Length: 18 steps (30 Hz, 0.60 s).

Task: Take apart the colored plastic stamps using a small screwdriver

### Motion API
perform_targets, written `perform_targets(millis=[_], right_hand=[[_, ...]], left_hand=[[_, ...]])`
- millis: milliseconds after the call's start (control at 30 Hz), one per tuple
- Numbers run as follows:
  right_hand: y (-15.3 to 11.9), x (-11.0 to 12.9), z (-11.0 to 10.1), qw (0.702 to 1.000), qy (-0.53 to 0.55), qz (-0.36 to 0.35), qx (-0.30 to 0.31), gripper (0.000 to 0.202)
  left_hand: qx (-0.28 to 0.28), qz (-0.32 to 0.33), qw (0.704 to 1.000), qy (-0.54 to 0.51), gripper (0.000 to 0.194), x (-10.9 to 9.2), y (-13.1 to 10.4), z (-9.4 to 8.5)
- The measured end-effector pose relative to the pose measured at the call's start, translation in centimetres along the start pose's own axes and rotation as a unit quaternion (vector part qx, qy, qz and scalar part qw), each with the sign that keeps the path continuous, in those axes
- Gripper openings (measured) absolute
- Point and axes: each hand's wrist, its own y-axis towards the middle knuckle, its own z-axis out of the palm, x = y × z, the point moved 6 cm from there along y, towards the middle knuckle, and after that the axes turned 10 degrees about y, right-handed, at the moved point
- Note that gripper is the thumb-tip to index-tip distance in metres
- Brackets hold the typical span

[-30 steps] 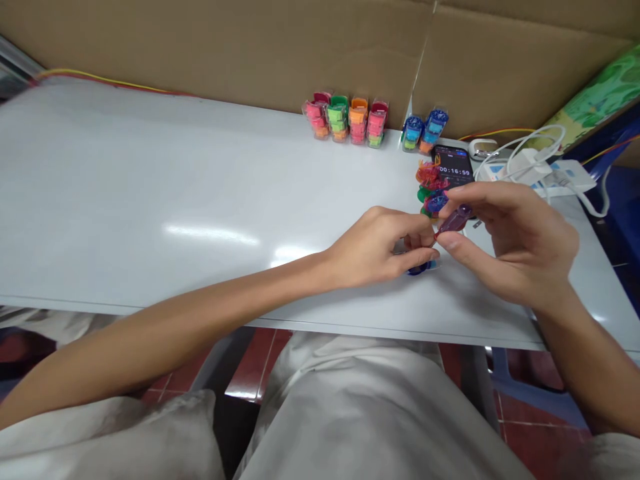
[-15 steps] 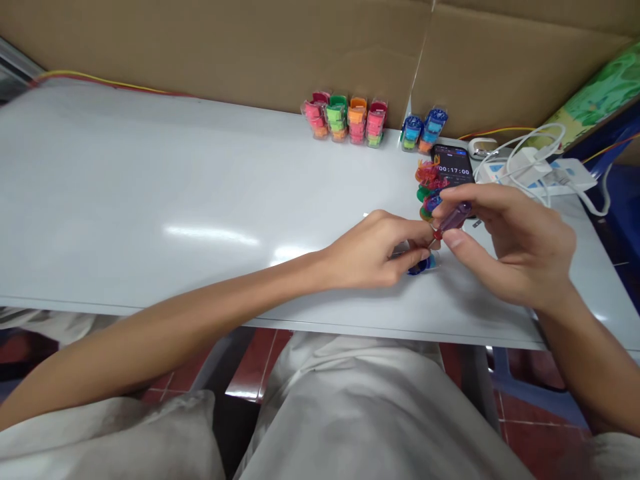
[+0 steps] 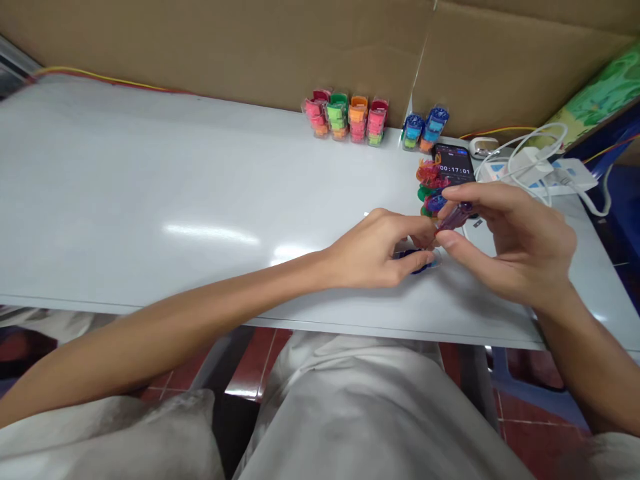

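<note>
My right hand [image 3: 520, 247] grips a small screwdriver [image 3: 457, 215] by its translucent purple handle, thumb below and index finger above. Its tip points down and left towards the fingers of my left hand [image 3: 375, 250]. Those fingers are pinched around a small blue plastic piece [image 3: 423, 269] with a clear part, low over the white table. My fingers cover most of that piece, so its exact kind and the screwdriver's contact with it are hidden. Just beyond lie loose coloured plastic parts [image 3: 429, 173] in red, orange, green and blue.
Several small multicoloured plastic units [image 3: 357, 120] stand in a row along the cardboard wall [image 3: 225, 53], with two blue ones [image 3: 435, 127] farther right. A phone [image 3: 456, 162] showing a timer lies beside a white power strip [image 3: 575, 175] and cables. The table's front edge [image 3: 325, 327] runs near my lap.
The screwdriver handle has turned slightly and sits a little lower against my left fingers. Both hands otherwise stay in nearly the same place. The phone timer has advanced from 17:00 to 17:01.
</note>
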Motion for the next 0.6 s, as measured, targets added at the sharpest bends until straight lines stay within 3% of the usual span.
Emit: perform_targets(millis=[367,500,600], right_hand=[[-0.26,0.01,0.18,1.000,-0.008,0.010,0.011,0.069],[0.01,0.26,-0.13,1.000,0.010,0.008,-0.025,0.063],[0.12,0.40,-0.33,0.998,0.014,0.012,-0.064,0.059]], left_hand=[[-0.020,-0.001,1.000,0.017,0.010,0.39,0.00,-0.06],[0.061,-0.001,0.993,0.104,0.040,0.42,-0.10,0.18],[0.129,0.001,0.981,0.145,0.042,0.30,-0.27,0.48]])
